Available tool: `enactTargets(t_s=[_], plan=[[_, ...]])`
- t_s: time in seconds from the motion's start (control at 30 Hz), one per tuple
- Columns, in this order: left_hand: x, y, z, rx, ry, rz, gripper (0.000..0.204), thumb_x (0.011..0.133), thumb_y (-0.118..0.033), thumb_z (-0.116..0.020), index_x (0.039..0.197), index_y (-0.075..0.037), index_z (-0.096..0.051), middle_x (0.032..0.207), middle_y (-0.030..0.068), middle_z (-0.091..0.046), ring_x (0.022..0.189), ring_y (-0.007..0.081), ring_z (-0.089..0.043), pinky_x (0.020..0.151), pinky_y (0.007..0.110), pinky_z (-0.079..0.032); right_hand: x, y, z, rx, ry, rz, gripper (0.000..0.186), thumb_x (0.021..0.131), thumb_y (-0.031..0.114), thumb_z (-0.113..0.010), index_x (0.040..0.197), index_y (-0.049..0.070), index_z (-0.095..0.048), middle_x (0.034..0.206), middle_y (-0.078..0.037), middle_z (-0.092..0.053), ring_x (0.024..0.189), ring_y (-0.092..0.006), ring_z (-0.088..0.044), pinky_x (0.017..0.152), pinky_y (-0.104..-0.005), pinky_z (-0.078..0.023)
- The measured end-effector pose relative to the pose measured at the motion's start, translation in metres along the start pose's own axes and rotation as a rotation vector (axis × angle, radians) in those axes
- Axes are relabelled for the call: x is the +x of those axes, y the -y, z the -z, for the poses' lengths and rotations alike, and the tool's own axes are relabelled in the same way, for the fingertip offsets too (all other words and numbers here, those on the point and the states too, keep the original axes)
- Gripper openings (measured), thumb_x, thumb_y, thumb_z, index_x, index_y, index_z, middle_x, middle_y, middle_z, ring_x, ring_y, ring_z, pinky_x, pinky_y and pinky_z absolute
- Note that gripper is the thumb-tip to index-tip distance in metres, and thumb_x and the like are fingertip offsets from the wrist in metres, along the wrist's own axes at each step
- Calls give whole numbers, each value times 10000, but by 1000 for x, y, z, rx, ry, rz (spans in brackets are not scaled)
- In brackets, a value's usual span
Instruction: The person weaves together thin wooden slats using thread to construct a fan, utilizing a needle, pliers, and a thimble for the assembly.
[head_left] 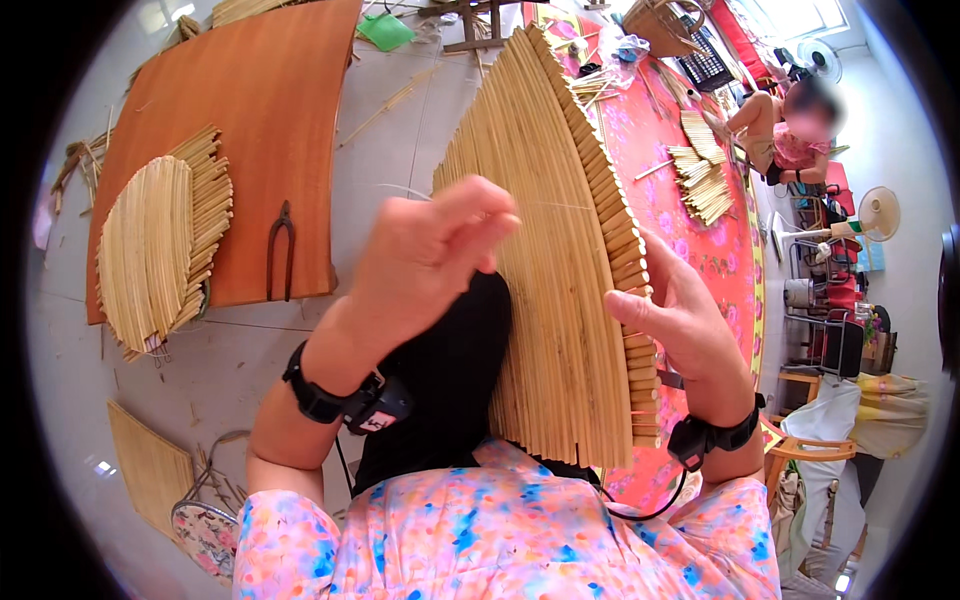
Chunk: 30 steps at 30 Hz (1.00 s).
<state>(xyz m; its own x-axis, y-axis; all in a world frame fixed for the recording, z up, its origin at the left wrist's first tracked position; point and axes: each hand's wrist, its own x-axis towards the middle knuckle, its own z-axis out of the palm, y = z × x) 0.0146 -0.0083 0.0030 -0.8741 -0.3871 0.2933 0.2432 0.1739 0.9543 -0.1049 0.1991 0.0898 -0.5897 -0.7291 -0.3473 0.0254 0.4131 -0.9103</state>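
Observation:
A large fan-shaped panel of bamboo strips (pixel 545 230) stands tilted on my lap, its stepped edge to the right. My left hand (pixel 430 255) is raised in front of the panel's left side, fingers pinched together, and a thin thread runs from them across the strips. My right hand (pixel 680 320) rests against the panel's stepped right edge, thumb pressing on the strip ends. Both wrists wear black bands.
An orange wooden board (pixel 270 110) lies on the floor at left, bearing another woven bamboo panel (pixel 160 245) and dark metal pliers (pixel 281 250). A red flowered table (pixel 690 220) with bamboo strip bundles (pixel 700 175) stands right. Another person (pixel 790 135) sits far right near fans.

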Motion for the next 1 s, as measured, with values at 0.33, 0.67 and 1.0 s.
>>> enactTargets(t_s=[0.33,0.67,1.0], plan=[[21,19,-20,299,109,-95,107,881,-134,-677,905,-38,-637,697,143,-578,550,273,-519,529,310,-439,-3,9,-14,101,-40,-104,759,796,135,-762,1413,-43,-357,1319,-101,-526,1217,-161,-496,1039,-324,-387],[26,28,-21,248,65,-183,67,877,-74,-655,917,-22,-656,732,128,-605,611,286,-592,567,321,-473,-5,15,-20,73,-88,-126,749,810,148,-753,1408,-48,-348,1330,-102,-508,1238,-169,-481,1060,-325,-362],[30,25,-32,338,29,-283,74,818,-35,-684,891,-37,-693,729,88,-586,611,275,-590,533,346,-461,-5,9,-19,150,-86,-140,680,835,126,-720,1396,-44,-375,1321,-95,-520,1236,-162,-481,1059,-321,-359]])
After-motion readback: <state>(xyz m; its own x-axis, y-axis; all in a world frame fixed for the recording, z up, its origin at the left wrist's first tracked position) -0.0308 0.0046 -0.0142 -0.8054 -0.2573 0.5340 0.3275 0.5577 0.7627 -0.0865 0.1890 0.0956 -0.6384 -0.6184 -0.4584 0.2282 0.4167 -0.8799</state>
